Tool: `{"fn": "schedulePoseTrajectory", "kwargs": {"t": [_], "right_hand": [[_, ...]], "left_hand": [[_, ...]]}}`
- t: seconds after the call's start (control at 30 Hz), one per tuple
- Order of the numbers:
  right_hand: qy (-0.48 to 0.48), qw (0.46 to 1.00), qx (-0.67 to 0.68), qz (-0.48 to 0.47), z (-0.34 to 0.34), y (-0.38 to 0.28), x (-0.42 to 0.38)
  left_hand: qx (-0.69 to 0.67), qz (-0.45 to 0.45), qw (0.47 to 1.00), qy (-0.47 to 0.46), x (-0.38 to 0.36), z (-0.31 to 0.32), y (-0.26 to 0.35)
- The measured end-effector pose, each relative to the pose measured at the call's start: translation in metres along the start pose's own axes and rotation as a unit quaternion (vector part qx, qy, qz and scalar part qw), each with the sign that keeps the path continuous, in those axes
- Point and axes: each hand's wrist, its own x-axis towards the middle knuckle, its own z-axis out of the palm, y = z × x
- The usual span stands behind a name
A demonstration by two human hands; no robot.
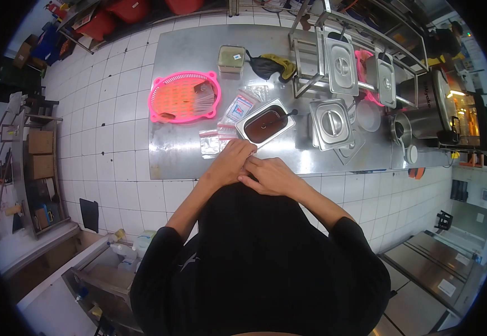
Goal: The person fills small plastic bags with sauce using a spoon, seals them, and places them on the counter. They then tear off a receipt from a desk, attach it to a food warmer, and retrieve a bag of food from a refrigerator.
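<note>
My left hand (pixel 230 162) and my right hand (pixel 272 175) meet in front of my body at the table's near edge. Both have curled fingers that press together; whatever is between them is hidden. Just beyond them stands a steel container (pixel 243 133) of dark reddish-brown sauce (pixel 263 130), with a black-handled ladle (pixel 283 118) resting in it. Clear zip bags (pixel 210 144) lie flat to the left of the container, close to my left hand. Behind these is a printed packet of bags (pixel 240 107).
A pink basket (pixel 214 106) with small filled bags sits at the left of the steel table (pixel 193 47). Further back are a square tub (pixel 231 59) and a black-and-yellow cloth item (pixel 271 66). Lidded steel pans (pixel 333 124), a rack (pixel 309 84) and pots (pixel 402 130) occupy the right.
</note>
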Motion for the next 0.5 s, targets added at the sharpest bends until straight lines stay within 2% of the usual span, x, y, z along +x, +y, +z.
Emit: {"fn": "schedulePoseTrajectory", "kwargs": {"t": [0.07,0.23,0.3,0.5], "right_hand": [[0.019,1.000,-0.009,-0.003,0.000,0.000,0.000],[-0.005,1.000,-0.006,-0.002,-0.020,-0.009,-0.006],[0.000,1.000,-0.010,0.007,-0.011,-0.007,-0.005],[-0.012,0.999,-0.030,0.021,-0.002,-0.006,-0.005]], "left_hand": [[0.006,0.001,1.000,-0.017,0.000,-0.001,0.001],[0.016,0.020,0.999,-0.030,0.002,-0.006,0.009],[-0.014,-0.022,0.998,-0.052,0.000,-0.004,0.005],[-0.011,0.005,0.998,-0.056,-0.001,0.000,0.002]]}}
